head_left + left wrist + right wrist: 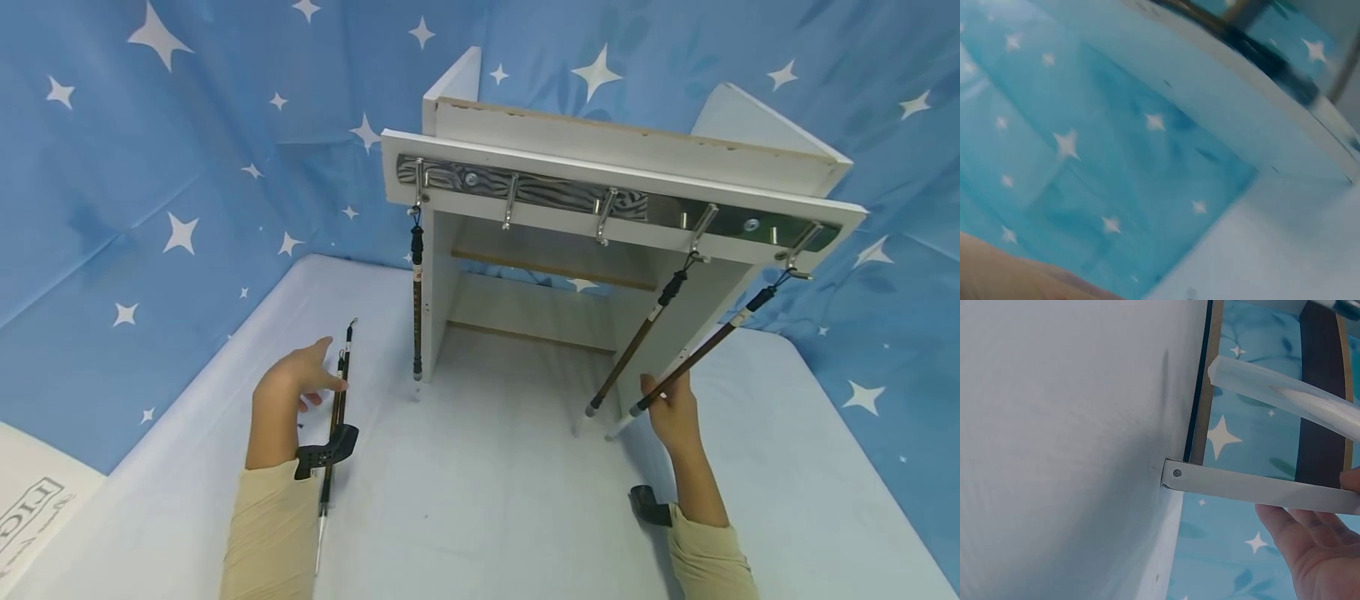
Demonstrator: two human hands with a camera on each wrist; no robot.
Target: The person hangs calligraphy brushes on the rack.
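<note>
Judging by their slimness, we expect the two rods (335, 410) lying left of the white rack (555, 217) to be light and stiff, inclined to roll, and frail at the ends; we would pinch them round their brown shafts; our left hand (300, 379) is beside them, its fingers loose and apart, though we cannot tell whether the thumb touches; our right hand (673, 412) grips the rack's right side panel (1229, 483); left of the rack the bench (487, 500) ends at the starry curtain (90, 217); before the rack we have room, minding its three hanging rods (417, 300).
</note>
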